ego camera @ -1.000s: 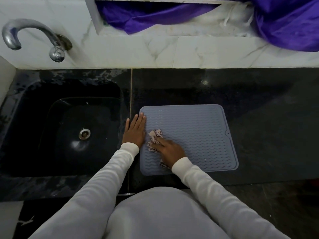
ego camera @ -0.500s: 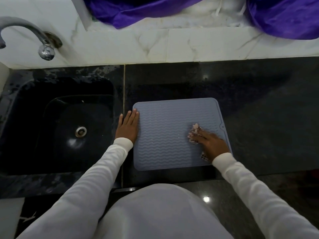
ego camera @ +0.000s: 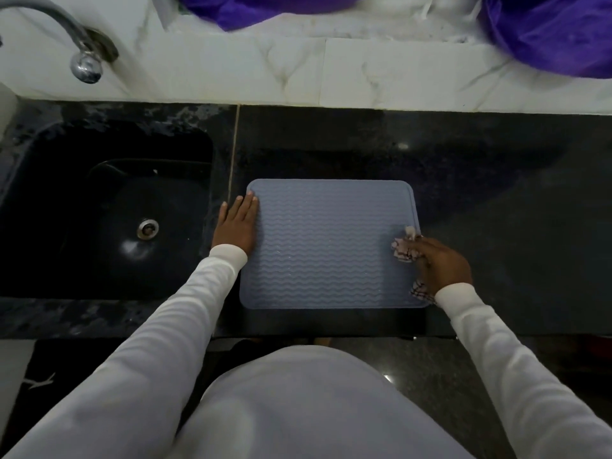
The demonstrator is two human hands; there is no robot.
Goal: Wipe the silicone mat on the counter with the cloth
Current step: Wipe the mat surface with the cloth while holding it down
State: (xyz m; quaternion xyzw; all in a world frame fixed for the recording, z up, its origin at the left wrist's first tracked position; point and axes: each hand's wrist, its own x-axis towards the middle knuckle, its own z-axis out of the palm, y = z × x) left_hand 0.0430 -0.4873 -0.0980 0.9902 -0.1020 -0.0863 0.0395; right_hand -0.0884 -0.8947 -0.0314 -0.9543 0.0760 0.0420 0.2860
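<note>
Through the head camera I see both arms in long white sleeves, a fine ribbed knit with faint crosswise bands along the forearms. Each sleeve ends in a snug, plain cuff at the wrist. Left hand (ego camera: pixel 235 226) and right hand (ego camera: pixel 442 265) are bare: I note no rings, watch or gloves. The torso below fills the lower frame in a pale grey-white garment, smooth and rounded, without print, buttons or seams that I can make out.

Mat (ego camera: pixel 331 246) on counter (ego camera: pixel 496 180) right of sink (ego camera: pixel 109 210); cloth (ego camera: pixel 404 247) at mat's right edge.
</note>
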